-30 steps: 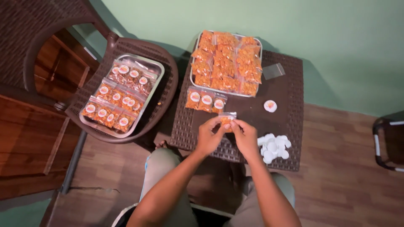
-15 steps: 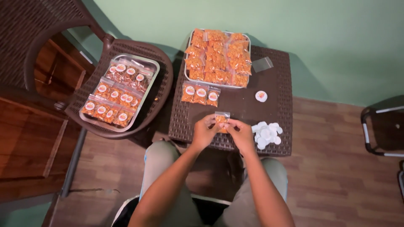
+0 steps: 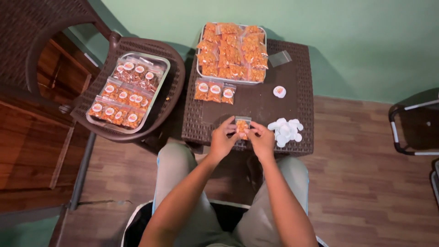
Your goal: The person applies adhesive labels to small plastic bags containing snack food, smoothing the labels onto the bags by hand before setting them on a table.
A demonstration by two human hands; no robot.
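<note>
Presently: small clear snack pouch, orange filling, likely light, soft, crinkly and slippery, pinched at its side edges by left hand and right hand, above the wicker desk.

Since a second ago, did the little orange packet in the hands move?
No. The small orange packet sits between the left hand and right hand over the table's near edge, beside the white sticker pile, as before.

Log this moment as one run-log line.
left hand: holds snack packet | right hand: holds same packet | above: wicker table | right: white sticker pile
</note>
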